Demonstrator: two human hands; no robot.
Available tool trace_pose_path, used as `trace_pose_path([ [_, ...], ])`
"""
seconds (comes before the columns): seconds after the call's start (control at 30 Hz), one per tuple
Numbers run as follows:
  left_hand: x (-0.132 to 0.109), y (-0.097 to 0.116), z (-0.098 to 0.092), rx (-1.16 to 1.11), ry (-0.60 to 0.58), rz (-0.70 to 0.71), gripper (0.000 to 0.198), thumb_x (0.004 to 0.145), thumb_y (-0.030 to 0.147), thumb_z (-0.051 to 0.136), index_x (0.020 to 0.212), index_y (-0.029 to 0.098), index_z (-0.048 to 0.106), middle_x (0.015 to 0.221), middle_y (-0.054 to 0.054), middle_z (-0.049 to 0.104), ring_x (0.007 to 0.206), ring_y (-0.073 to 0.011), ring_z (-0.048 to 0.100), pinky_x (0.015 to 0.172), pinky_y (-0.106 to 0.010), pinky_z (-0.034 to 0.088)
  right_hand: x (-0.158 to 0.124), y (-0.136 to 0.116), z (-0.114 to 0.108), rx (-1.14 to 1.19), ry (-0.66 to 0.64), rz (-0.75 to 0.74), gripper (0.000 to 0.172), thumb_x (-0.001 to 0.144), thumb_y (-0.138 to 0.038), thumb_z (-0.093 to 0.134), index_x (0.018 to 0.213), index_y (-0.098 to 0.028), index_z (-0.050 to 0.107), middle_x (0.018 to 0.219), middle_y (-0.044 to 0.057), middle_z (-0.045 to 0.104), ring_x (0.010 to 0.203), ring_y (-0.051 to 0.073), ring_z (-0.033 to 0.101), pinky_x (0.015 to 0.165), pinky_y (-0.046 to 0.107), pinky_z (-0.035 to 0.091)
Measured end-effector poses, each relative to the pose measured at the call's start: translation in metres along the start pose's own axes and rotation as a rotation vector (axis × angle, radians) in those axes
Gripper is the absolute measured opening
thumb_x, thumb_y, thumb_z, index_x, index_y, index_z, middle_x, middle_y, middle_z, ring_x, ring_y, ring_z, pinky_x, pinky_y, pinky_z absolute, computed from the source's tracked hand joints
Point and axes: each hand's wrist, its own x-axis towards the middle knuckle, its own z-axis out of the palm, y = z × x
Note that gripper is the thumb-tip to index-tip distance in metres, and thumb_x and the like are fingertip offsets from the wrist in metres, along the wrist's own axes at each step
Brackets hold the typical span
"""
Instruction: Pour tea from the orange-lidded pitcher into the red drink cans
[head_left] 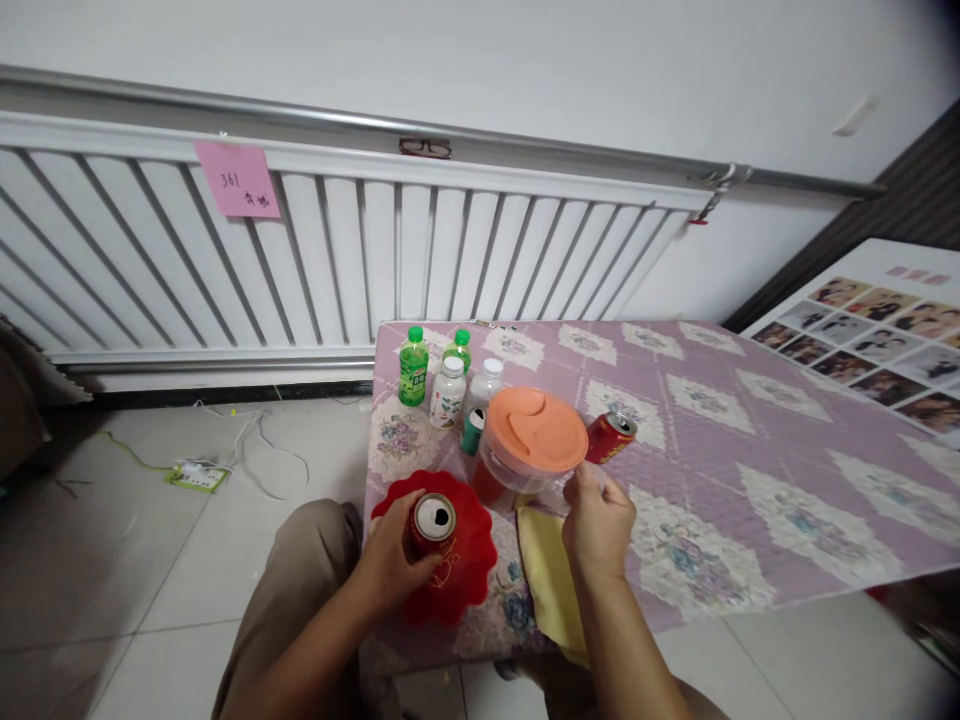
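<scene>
My left hand (390, 555) is wrapped around a dark red drink can (433, 522) with its top opened. The can is upright above or on a red scalloped plate (469, 575); I cannot tell whether it touches. My right hand (600, 525) is closed at the near right side of a clear pitcher (506, 478), where its handle is mostly hidden by the fingers. An orange lid (538, 428) covers the pitcher, and reddish contents show through the wall. Under my right wrist lies a yellow cloth (551, 575).
Behind the pitcher stand a green-labelled bottle (413, 372), another green-capped bottle (459, 350), white bottles (448, 395) and a teal can (473, 430). A red can (612, 437) is to its right. The floral tablecloth (697, 490) extends right; a radiator (450, 250) runs behind.
</scene>
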Motion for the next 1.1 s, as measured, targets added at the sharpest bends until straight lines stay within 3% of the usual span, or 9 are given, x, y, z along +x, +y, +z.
trace_pose_path([
  [0.23, 0.0, 0.0, -0.001, 0.008, -0.009, -0.01, 0.08, 0.064, 0.018, 0.079, 0.138, 0.023, 0.05, 0.139, -0.013, 0.064, 0.13, -0.0368, 0.059, 0.115, -0.059, 0.04, -0.004, 0.007, 0.008, -0.024, 0.034, 0.046, 0.048, 0.075, -0.063, 0.068, 0.059, -0.021, 0.05, 0.055, -0.006, 0.045, 0.056, 0.011, 0.039, 0.053, 0.026, 0.034],
  [0.43, 0.0, 0.002, -0.002, 0.014, -0.002, 0.012, 0.077, 0.066, 0.018, 0.078, 0.138, 0.021, 0.051, 0.139, -0.014, 0.064, 0.13, -0.036, 0.06, 0.115, -0.059, 0.04, 0.0, 0.0, 0.001, -0.048, -0.074, 0.081, 0.052, 0.073, -0.069, 0.066, 0.063, -0.019, 0.057, 0.058, -0.003, 0.054, 0.057, 0.013, 0.047, 0.056, 0.027, 0.041],
  [0.53, 0.0, 0.004, -0.003, 0.004, 0.001, 0.023, 0.077, 0.065, 0.019, 0.079, 0.137, 0.021, 0.051, 0.138, -0.014, 0.065, 0.13, -0.036, 0.06, 0.115, -0.058, 0.041, -0.005, 0.006, -0.013, -0.041, -0.091, 0.083, 0.054, 0.076, -0.071, 0.061, 0.084, -0.018, 0.065, 0.078, 0.002, 0.066, 0.07, 0.016, 0.059, 0.067, 0.03, 0.049],
  [0.63, 0.0, 0.006, -0.003, -0.003, 0.009, 0.035, 0.076, 0.067, 0.021, 0.079, 0.137, 0.021, 0.051, 0.138, -0.014, 0.065, 0.13, -0.0353, 0.06, 0.115, -0.057, 0.041, -0.02, 0.018, -0.034, -0.058, -0.022, 0.091, 0.058, 0.084, -0.069, 0.054, 0.115, -0.02, 0.059, 0.104, 0.006, 0.067, 0.086, 0.018, 0.064, 0.078, 0.033, 0.052],
  [0.7, -0.001, 0.007, -0.003, 0.005, 0.017, 0.033, 0.075, 0.067, 0.021, 0.079, 0.137, 0.021, 0.051, 0.138, -0.014, 0.065, 0.13, -0.0352, 0.06, 0.116, -0.057, 0.04, -0.034, 0.027, -0.048, -0.118, 0.008, 0.097, 0.057, 0.083, -0.066, 0.057, 0.117, -0.02, 0.058, 0.107, 0.007, 0.066, 0.089, 0.019, 0.063, 0.08, 0.034, 0.051],
  [0.8, -0.001, 0.008, -0.004, 0.012, 0.012, 0.021, 0.077, 0.066, 0.019, 0.08, 0.137, 0.02, 0.051, 0.138, -0.014, 0.065, 0.13, -0.0354, 0.06, 0.116, -0.058, 0.04, -0.054, 0.038, -0.064, -0.225, -0.068, 0.081, 0.052, 0.076, -0.064, 0.064, 0.103, -0.02, 0.064, 0.098, 0.008, 0.069, 0.085, 0.022, 0.063, 0.079, 0.037, 0.051],
  [0.9, -0.001, 0.008, -0.005, -0.004, 0.007, 0.027, 0.076, 0.066, 0.018, 0.079, 0.137, 0.02, 0.051, 0.138, -0.014, 0.065, 0.131, -0.0346, 0.059, 0.115, -0.056, 0.042, -0.068, 0.041, -0.071, -0.317, -0.146, 0.03, 0.048, 0.071, -0.062, 0.067, 0.095, -0.021, 0.067, 0.099, 0.01, 0.072, 0.095, 0.028, 0.064, 0.089, 0.045, 0.05],
  [1.0, -0.001, 0.009, -0.005, -0.014, 0.004, 0.041, 0.075, 0.067, 0.019, 0.078, 0.137, 0.02, 0.051, 0.138, -0.014, 0.065, 0.131, -0.034, 0.059, 0.116, -0.055, 0.042, -0.078, 0.041, -0.072, -0.458, -0.23, -0.083, 0.054, 0.073, -0.06, 0.066, 0.108, -0.019, 0.067, 0.112, 0.016, 0.071, 0.11, 0.034, 0.062, 0.1, 0.055, 0.045],
  [1.1, -0.002, 0.008, -0.005, -0.014, 0.005, 0.041, 0.075, 0.067, 0.019, 0.078, 0.137, 0.019, 0.05, 0.137, -0.014, 0.065, 0.131, -0.0338, 0.059, 0.116, -0.055, 0.041, -0.087, 0.044, -0.07, -0.801, -0.354, -0.22, 0.067, 0.079, -0.057, 0.061, 0.132, -0.016, 0.06, 0.137, 0.021, 0.061, 0.132, 0.041, 0.051, 0.104, 0.064, 0.04],
])
